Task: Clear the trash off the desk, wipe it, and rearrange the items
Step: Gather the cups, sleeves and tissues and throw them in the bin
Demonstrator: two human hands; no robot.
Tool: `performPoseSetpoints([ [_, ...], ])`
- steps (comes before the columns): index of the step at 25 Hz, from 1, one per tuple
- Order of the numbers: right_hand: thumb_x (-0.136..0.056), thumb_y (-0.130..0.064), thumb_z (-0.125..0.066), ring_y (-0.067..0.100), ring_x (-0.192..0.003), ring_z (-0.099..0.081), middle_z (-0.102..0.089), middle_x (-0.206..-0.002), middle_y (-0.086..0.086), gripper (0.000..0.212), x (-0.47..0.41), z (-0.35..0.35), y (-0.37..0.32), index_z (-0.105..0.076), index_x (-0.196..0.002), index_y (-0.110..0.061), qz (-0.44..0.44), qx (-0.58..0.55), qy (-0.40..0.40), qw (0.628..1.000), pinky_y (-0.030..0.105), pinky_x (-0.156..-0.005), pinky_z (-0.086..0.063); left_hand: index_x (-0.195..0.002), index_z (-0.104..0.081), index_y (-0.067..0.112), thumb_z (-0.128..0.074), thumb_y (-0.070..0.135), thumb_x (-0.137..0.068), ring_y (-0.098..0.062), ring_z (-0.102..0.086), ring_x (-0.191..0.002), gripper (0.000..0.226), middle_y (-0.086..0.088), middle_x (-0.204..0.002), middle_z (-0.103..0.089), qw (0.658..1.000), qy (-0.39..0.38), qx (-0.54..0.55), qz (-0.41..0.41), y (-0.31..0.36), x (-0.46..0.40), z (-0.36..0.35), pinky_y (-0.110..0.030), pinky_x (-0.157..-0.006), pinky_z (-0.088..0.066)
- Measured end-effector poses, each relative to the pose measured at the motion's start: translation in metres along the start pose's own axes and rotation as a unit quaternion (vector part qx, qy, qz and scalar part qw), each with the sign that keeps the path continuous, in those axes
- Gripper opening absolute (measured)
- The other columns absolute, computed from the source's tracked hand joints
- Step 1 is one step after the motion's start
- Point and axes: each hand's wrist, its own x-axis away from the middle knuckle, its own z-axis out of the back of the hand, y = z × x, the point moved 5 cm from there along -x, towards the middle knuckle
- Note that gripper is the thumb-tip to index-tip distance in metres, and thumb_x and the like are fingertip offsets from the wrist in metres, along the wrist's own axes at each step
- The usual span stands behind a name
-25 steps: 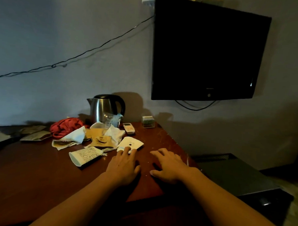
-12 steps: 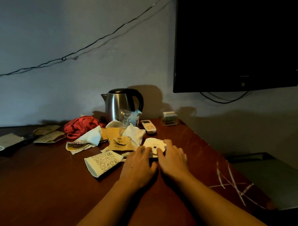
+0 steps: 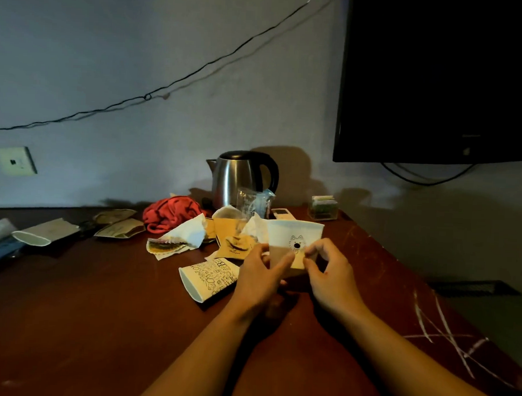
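Observation:
Both hands hold a flattened white paper cup (image 3: 294,238) with a small dog face drawn on it, raised a little above the brown desk (image 3: 99,310). My left hand (image 3: 259,275) pinches its lower left edge and my right hand (image 3: 331,269) pinches its lower right edge. Just left of my hands lies another squashed cup (image 3: 208,278) with black doodle print. Behind it sits a heap of trash: a crumpled white tissue (image 3: 186,233), brown paper wrappers (image 3: 234,241) and a red cloth (image 3: 172,212).
A steel kettle (image 3: 239,179), a clear plastic cup (image 3: 247,203), a white remote (image 3: 283,213) and a small box of sachets (image 3: 323,208) stand at the back by the wall. More flattened cups and packets (image 3: 46,233) lie far left. A black TV (image 3: 438,80) hangs upper right.
My hands closed in on the white flattened cup lying on the desk and lifted it upright between them. The camera has come closer and turned slightly left.

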Motion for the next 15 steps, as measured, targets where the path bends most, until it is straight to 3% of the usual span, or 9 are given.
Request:
performPoseSetpoints([
  [3,-0.096,-0.013,-0.054,0.006,-0.094,-0.055,-0.060,-0.102,-0.006,0.010,0.005,-0.003,-0.008,-0.049,-0.096,-0.022,0.035,0.036,-0.008,0.999,0.018,-0.065,-0.049,-0.115,-0.058,0.023,-0.075,0.021,-0.084,-0.009,-0.068,-0.088,0.036,-0.001,-0.108,-0.070,0.999,-0.001,-0.020,-0.042,0.002,0.004,0.001,-0.023,-0.064,-0.058],
  [5,-0.096,-0.016,-0.052,0.012,-0.087,-0.057,-0.056,-0.096,-0.005,0.010,0.008,-0.005,-0.013,-0.045,-0.098,-0.023,0.060,0.089,-0.016,0.994,0.024,-0.065,-0.049,-0.109,-0.055,0.034,-0.074,0.019,-0.085,-0.009,-0.066,-0.092,0.034,0.007,-0.109,-0.068,0.996,0.022,-0.010,-0.082,0.007,0.008,0.005,-0.026,-0.070,-0.059],
  [7,-0.096,-0.024,-0.051,0.008,-0.078,-0.054,-0.049,-0.095,-0.009,0.012,0.014,-0.017,-0.019,-0.042,-0.099,-0.029,0.107,0.199,-0.070,0.972,0.022,-0.060,-0.044,-0.104,-0.048,0.041,-0.068,0.027,-0.090,-0.008,-0.062,-0.094,0.028,0.012,-0.106,-0.062,0.988,0.079,-0.045,-0.126,0.017,0.010,0.020,-0.025,-0.072,-0.057],
  [9,-0.095,-0.032,-0.051,0.005,-0.078,-0.049,-0.042,-0.106,-0.012,0.018,0.019,-0.031,-0.023,-0.041,-0.110,-0.032,0.159,0.301,-0.118,0.933,0.018,-0.058,-0.039,-0.109,-0.048,0.038,-0.061,0.029,-0.094,-0.014,-0.062,-0.094,0.022,0.001,-0.108,-0.061,0.974,0.166,-0.028,-0.151,0.020,0.005,0.052,-0.034,-0.075,-0.058],
  [12,-0.093,-0.036,-0.053,0.005,-0.105,-0.046,-0.034,-0.131,-0.010,0.040,0.010,-0.037,-0.021,-0.037,-0.129,-0.035,0.146,0.336,-0.138,0.920,0.021,-0.078,-0.049,-0.137,-0.044,0.018,-0.057,0.028,-0.097,-0.022,-0.058,-0.110,0.043,-0.004,-0.123,-0.056,0.965,0.240,-0.003,-0.109,0.007,-0.006,0.097,-0.041,-0.090,-0.053],
  [15,-0.095,-0.034,-0.050,0.015,-0.130,-0.035,-0.020,-0.151,-0.007,0.056,-0.003,-0.048,-0.015,-0.026,-0.146,-0.036,0.123,0.348,-0.164,0.915,0.032,-0.102,-0.043,-0.128,-0.045,0.013,-0.057,0.021,-0.097,-0.024,-0.058,-0.105,0.034,-0.005,-0.116,-0.059,0.959,0.216,-0.159,-0.087,-0.008,-0.016,0.106,-0.037,-0.084,-0.051],
])
